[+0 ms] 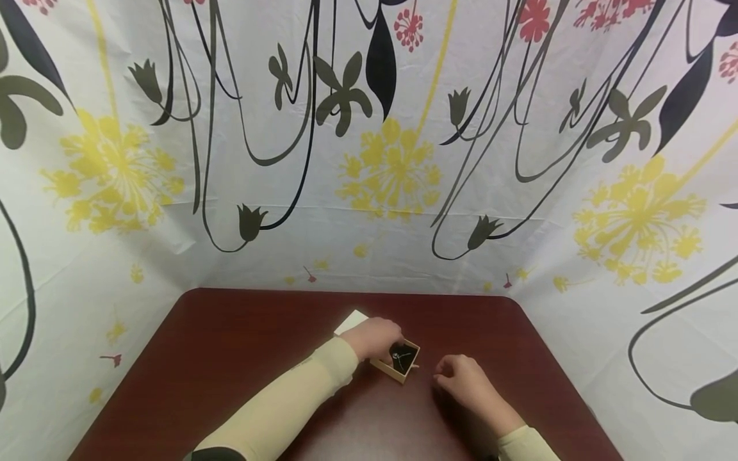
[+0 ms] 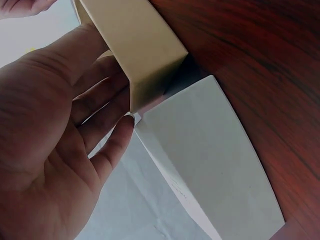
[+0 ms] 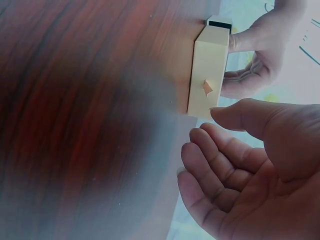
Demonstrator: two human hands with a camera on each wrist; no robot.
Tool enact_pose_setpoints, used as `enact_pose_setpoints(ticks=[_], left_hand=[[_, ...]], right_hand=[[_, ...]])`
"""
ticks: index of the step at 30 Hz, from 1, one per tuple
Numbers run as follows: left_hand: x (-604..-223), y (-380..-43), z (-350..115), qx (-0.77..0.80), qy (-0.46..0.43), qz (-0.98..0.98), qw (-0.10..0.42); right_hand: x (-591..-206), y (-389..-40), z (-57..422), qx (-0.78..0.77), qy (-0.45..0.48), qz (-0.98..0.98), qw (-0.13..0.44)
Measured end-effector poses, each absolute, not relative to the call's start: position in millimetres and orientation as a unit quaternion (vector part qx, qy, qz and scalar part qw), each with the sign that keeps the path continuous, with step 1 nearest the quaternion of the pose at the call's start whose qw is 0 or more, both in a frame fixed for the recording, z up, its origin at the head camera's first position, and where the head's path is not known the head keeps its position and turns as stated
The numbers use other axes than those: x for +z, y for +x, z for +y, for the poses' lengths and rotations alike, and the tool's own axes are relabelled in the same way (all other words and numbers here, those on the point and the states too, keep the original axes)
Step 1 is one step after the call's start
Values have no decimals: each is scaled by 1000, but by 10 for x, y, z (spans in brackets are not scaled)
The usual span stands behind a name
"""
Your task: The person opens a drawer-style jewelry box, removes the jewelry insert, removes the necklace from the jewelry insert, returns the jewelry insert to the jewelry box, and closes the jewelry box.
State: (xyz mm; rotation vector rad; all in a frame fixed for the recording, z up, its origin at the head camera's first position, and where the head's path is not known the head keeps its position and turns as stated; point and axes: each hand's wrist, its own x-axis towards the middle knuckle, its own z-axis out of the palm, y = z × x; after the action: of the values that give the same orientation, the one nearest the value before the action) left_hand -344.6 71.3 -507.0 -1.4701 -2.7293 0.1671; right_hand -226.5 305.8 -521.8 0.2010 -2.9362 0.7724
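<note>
A small tan drawer box [image 1: 394, 372] with a dark lining stands on the table. A thin silvery piece [image 1: 401, 356], perhaps jewellery, lies on that lining; its exact kind is too small to tell. My left hand [image 1: 371, 337] grips the drawer box at its far left side, the thumb over its wall. Behind it lies a white box sleeve [image 2: 200, 150], which the little finger is close to at one corner. A short ribbon tab [image 3: 208, 88] sticks out of the drawer's near wall. Right of the box, my right hand [image 1: 467, 384] hovers with loosely curled fingers, holding nothing.
The dark red wooden table [image 1: 248, 333] extends around the box on all sides. A white cloth [image 1: 369, 256] with printed flowers hangs behind the table and along both its sides.
</note>
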Motion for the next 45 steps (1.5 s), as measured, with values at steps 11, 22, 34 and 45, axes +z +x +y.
enact_pose_setpoints(ticks=[11,22,34,45], left_hand=[[-5035,-3432,703,41,-465,-884,3],[-5056,-3447,702,38,-479,-877,11],[-5119,-3493,732,35,-469,-883,0],[-5087,-3458,725,35,-481,-876,22]], right_hand=[[-5251,-2267,3079,252,72,-963,57],[-5258,-2261,3085,246,76,-964,69],[-5245,-2255,3098,253,77,-962,64],[-5208,-2234,3111,263,81,-959,63]])
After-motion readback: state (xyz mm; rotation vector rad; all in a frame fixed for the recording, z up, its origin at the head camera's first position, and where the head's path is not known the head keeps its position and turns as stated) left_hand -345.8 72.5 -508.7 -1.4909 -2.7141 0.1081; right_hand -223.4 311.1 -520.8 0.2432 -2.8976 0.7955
